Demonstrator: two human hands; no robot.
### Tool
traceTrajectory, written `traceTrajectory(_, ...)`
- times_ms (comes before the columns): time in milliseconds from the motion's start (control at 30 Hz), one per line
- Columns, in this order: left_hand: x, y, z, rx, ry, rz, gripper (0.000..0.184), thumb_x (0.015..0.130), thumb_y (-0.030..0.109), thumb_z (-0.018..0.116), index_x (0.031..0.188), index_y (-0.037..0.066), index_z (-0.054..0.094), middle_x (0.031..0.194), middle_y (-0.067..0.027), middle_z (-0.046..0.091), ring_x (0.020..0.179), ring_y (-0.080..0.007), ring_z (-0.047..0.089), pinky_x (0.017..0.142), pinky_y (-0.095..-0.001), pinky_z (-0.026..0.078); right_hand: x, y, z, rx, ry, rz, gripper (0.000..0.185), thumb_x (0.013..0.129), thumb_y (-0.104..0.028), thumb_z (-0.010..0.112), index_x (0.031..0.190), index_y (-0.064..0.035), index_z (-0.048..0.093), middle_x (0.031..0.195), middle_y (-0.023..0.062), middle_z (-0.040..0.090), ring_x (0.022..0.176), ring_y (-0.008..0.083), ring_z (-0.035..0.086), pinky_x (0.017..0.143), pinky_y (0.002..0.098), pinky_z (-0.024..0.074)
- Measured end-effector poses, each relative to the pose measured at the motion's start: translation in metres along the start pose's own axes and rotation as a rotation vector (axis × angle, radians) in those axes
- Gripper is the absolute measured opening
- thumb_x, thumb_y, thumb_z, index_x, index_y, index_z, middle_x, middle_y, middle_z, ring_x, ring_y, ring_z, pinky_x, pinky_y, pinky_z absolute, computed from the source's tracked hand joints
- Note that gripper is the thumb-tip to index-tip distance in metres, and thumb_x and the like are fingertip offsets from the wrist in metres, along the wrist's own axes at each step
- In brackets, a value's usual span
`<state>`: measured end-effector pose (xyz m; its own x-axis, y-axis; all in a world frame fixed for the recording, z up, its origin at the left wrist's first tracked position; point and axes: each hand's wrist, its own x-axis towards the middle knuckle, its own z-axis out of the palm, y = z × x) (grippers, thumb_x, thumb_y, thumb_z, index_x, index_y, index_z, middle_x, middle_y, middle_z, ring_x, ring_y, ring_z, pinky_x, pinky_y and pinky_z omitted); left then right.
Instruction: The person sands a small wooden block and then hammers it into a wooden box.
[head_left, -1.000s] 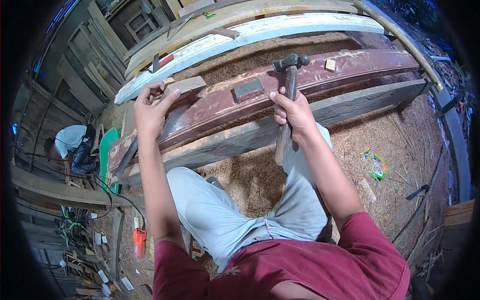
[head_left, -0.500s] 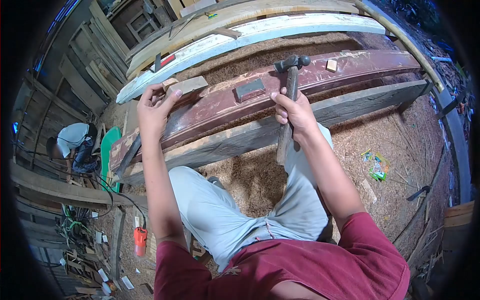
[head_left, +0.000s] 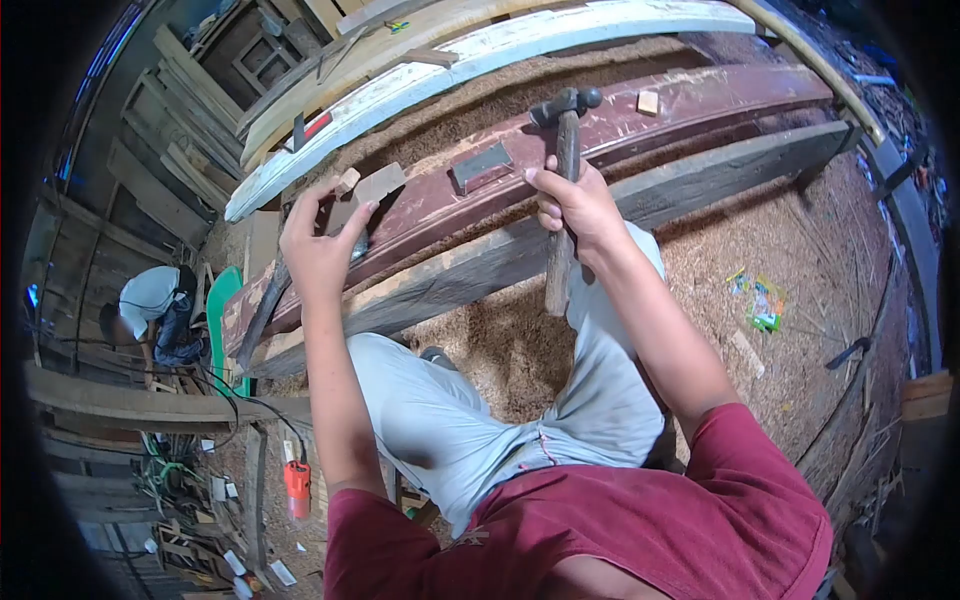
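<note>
My left hand [head_left: 318,250] is curled round a wooden block [head_left: 380,184], thumb on its near side, above the left part of a dark red wooden beam [head_left: 420,225]. A smaller light wood piece [head_left: 348,180] shows by the fingertips, and the hand hides part of what it grips. A ball-peen hammer [head_left: 562,250] is upright in my right hand [head_left: 575,205], the fingers wrapped round its wooden handle and the head above. Between my hands, a dark flat rectangular block [head_left: 482,167] lies on the beam. Farther right on it sits a small wood cube [head_left: 648,103].
A grey plank [head_left: 700,185] runs along the near side of the beam; a white beam [head_left: 560,40] lies beyond. A person [head_left: 155,305] crouches at left near a green chair [head_left: 222,320]. An orange power tool [head_left: 297,485] and wood shavings [head_left: 510,350] are below.
My left hand has tilted the wooden block and turned it slightly, showing more of its broad face. The hammer stays raised in my right hand. The whole view has shifted a little.
</note>
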<state>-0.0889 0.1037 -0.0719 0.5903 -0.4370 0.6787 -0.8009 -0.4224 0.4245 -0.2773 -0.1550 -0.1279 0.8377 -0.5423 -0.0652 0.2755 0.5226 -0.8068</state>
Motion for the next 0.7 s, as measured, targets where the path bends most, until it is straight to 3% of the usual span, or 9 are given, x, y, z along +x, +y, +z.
traceTrajectory(100, -0.013, 0.0, 0.008, 0.054, 0.025, 0.063, 0.043, 0.076, 0.018, 0.094, 0.109, 0.001, 0.073, 0.102, -0.0122, 0.075, 0.094, -0.027, 0.072, 0.087, -0.0365, 0.055, -0.001, -0.002, 0.002, 0.02, 0.003, 0.018, 0.028, 0.094, -0.002, 0.074, 0.099, -0.014, 0.049, 0.074, -0.0049, 0.051, 0.052, 0.005, 0.046, 0.045, 0.0229, 0.0352)
traceTrajectory(233, -0.031, -0.015, 0.021, 0.047, 0.014, 0.155, 0.046, 0.074, 0.014, 0.094, 0.113, 0.003, 0.071, 0.11, -0.0125, 0.075, 0.098, -0.0278, 0.072, 0.089, -0.0379, 0.055, 0.0, -0.002, 0.0, 0.018, -0.015, 0.015, 0.028, 0.094, -0.003, 0.074, 0.098, -0.0131, 0.049, 0.074, -0.0045, 0.051, 0.053, 0.0057, 0.047, 0.045, 0.0235, 0.0366)
traceTrajectory(400, -0.05, -0.029, 0.031, -0.028, 0.008, 0.164, 0.043, 0.078, 0.005, 0.089, 0.117, 0.002, 0.07, 0.126, -0.0152, 0.071, 0.117, -0.0332, 0.067, 0.104, -0.0406, 0.05, 0.0, 0.002, -0.003, 0.006, -0.009, -0.03, 0.031, 0.092, -0.008, 0.078, 0.1, -0.0119, 0.048, 0.076, -0.004, 0.051, 0.056, 0.0056, 0.049, 0.047, 0.0232, 0.0388)
traceTrajectory(533, -0.044, -0.023, 0.024, 0.046, -0.028, 0.236, 0.037, 0.085, 0.0, 0.081, 0.12, 0.002, 0.071, 0.128, -0.0158, 0.071, 0.117, -0.0322, 0.067, 0.105, -0.0418, 0.049, 0.002, 0.004, -0.004, -0.014, -0.021, -0.047, 0.031, 0.091, -0.009, 0.079, 0.101, -0.0097, 0.049, 0.076, -0.0032, 0.051, 0.057, 0.0059, 0.051, 0.047, 0.0237, 0.04)
traceTrajectory(700, -0.04, -0.032, 0.02, -0.027, -0.101, 0.176, 0.035, 0.087, -0.002, 0.079, 0.121, 0.001, 0.072, 0.128, -0.0159, 0.072, 0.118, -0.029, 0.068, 0.106, -0.0402, 0.05, 0.002, 0.002, -0.006, 0.006, -0.043, -0.049, 0.031, 0.09, -0.009, 0.079, 0.103, -0.0069, 0.051, 0.079, -0.0009, 0.056, 0.058, 0.0065, 0.053, 0.046, 0.0239, 0.0418)
